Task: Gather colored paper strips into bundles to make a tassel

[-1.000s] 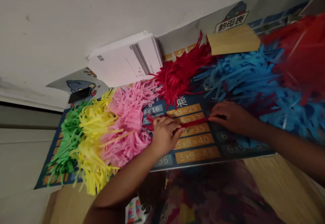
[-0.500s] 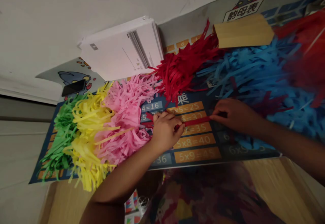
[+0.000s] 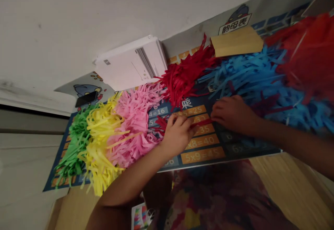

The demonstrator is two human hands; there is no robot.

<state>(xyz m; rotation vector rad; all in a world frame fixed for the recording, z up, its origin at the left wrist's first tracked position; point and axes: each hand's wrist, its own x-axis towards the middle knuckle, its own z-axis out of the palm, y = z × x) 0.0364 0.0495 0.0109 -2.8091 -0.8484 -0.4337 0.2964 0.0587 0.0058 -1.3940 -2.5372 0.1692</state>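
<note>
My left hand [image 3: 177, 135] is closed around a red paper tassel [image 3: 202, 122], just above a printed times-table sheet [image 3: 203, 157]. The tassel's cut strips fan out to the left past my fingers. Between my hands its middle runs as a narrow band, which looks twisted. My right hand [image 3: 232, 116] pinches the other end, and its curled fingers hide that part. Behind my hands lies a pile of red tassels [image 3: 182, 75]. Blue tassels [image 3: 250, 70] spread beyond my right hand, with some darker red strips among them.
Pink [image 3: 135, 118], yellow [image 3: 100, 143] and green tassels [image 3: 75, 141] lie in rows to the left. A white box [image 3: 127, 63] leans at the wall beside a dark phone [image 3: 87, 99]. A tan paper piece [image 3: 236, 42] and red plastic-looking material [image 3: 313, 56] lie at the back right.
The view has shifted. My hands have drawn a little closer together, and the red band between them looks shorter and narrower. My right hand's fingers have curled further over its end.
</note>
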